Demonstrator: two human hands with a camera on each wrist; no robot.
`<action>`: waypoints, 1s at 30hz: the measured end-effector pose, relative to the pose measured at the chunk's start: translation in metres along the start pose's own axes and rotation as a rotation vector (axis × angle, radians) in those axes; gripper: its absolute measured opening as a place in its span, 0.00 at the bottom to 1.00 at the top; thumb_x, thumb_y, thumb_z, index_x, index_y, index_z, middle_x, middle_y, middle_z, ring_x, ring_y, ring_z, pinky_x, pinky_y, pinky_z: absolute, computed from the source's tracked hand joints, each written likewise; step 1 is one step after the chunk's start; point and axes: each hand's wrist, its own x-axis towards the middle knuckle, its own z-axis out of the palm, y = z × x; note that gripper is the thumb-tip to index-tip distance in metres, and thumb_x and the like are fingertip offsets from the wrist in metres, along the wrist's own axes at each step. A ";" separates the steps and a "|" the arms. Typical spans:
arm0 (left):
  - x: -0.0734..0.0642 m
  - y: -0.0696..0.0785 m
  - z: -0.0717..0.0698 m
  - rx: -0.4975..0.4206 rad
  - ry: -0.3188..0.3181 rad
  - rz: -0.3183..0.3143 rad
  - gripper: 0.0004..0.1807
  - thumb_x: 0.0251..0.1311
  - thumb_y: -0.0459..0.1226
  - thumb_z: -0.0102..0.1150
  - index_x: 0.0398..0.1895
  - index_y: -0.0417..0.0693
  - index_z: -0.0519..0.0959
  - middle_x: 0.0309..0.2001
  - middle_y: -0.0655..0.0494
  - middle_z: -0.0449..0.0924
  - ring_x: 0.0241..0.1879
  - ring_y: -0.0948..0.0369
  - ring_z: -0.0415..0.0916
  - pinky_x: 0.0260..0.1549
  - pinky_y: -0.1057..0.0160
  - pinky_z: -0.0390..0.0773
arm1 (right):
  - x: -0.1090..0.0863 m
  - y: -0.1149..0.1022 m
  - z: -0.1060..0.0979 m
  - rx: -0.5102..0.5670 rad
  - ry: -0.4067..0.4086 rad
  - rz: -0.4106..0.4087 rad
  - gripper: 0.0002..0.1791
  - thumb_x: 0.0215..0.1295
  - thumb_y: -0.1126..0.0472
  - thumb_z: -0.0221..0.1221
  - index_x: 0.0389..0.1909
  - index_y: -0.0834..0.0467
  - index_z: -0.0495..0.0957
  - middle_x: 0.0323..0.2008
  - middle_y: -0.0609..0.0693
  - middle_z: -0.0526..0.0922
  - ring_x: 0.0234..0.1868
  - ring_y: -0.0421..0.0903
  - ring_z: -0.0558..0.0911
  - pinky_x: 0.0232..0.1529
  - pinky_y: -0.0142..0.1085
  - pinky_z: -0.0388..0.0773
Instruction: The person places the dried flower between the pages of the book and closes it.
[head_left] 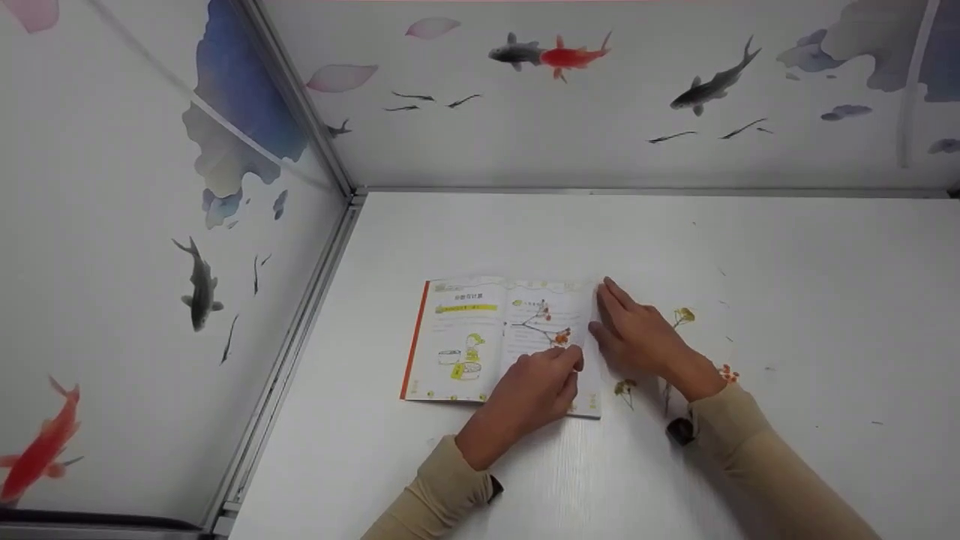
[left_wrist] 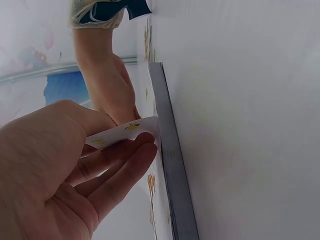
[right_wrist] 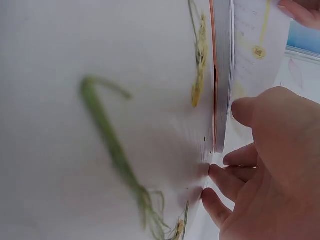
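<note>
An open book [head_left: 461, 322] with an orange-red edge lies on the white table [head_left: 480, 240]. A sprig [head_left: 534, 328] with small orange flower heads lies on its right page. My left hand [head_left: 531, 386] reaches over the lower part of that page. In the left wrist view, its thumb and fingers pinch a lifted page [left_wrist: 117, 134] with yellow prints. My right hand [head_left: 641, 337] is at the book's right edge, fingers extended. In the right wrist view, its fingertips [right_wrist: 220, 175] rest on the table beside the page block [right_wrist: 226, 65], with the thumb close to the page.
Right of the book lie several dried flower sprigs, including a yellow-green one [head_left: 684, 316], a small one [head_left: 625, 388] and an orange one [head_left: 727, 373] partly behind the right wrist. Tiny plant bits [head_left: 770, 368] dot the table. Fish-printed panels [head_left: 600, 150] border the back and left.
</note>
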 end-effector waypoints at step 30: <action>-0.029 0.002 -0.033 -0.016 0.364 0.015 0.08 0.75 0.34 0.66 0.52 0.50 0.87 0.42 0.59 0.87 0.44 0.66 0.88 0.46 0.72 0.86 | 0.001 -0.003 0.001 -0.037 0.078 -0.072 0.36 0.82 0.49 0.60 0.82 0.62 0.64 0.83 0.60 0.65 0.80 0.63 0.71 0.69 0.68 0.72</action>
